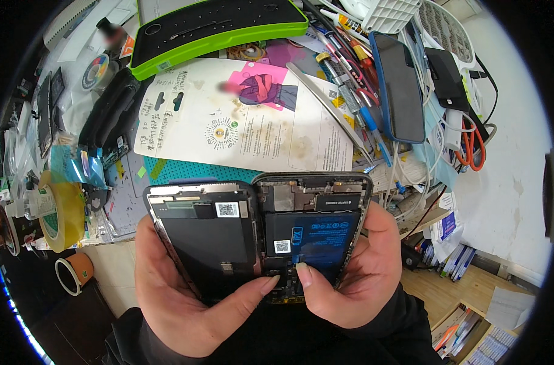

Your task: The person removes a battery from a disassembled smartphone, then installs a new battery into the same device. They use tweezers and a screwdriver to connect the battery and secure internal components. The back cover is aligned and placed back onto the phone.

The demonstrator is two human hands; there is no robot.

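An opened smartphone is spread like a book between my hands. At left lies its detached-looking screen panel [207, 228], dark inner side up with a white code label. My left hand [189, 310] wraps the panel's left edge, its thumb stretched across onto the lower part of the phone body. The phone body [326, 240], with a black and blue battery and exposed inner parts, is gripped along its right edge by my right hand [362, 280]. Both thumb tips press close together beside the battery's lower left corner. What lies under the thumbs is hidden.
Beyond the phone, a stained printed card [228, 134] covers part of a teal mat [179, 170]. Metal tweezers [329, 109] rest on it. A green-framed tray [216, 36] of small screws stands behind. Pens, a blue-edged phone [402, 91] and cables crowd the right; tape [58, 219] lies left.
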